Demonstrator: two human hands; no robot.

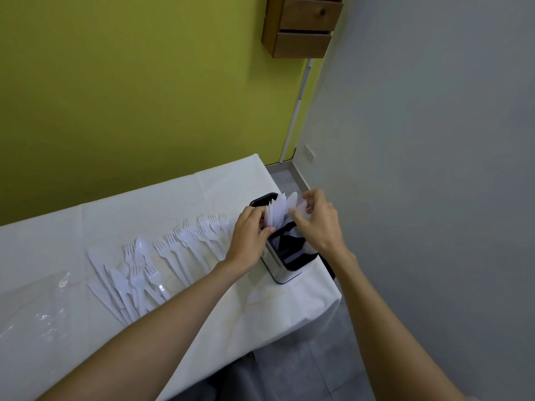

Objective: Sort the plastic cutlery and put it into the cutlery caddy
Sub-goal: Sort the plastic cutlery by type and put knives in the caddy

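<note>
Head view — left hand (250,230) and right hand (320,224), fingers curled round white knives (277,211), settle them upright in the far compartment of the caddy (282,270), at the right end of the desk (144,204). Next, likely — gather the forks (185,244) lying loose alongside.

No writing, label, brand, number or sign can be read anywhere in this view; every object visible appears plain, and small details are too blurred.
</note>
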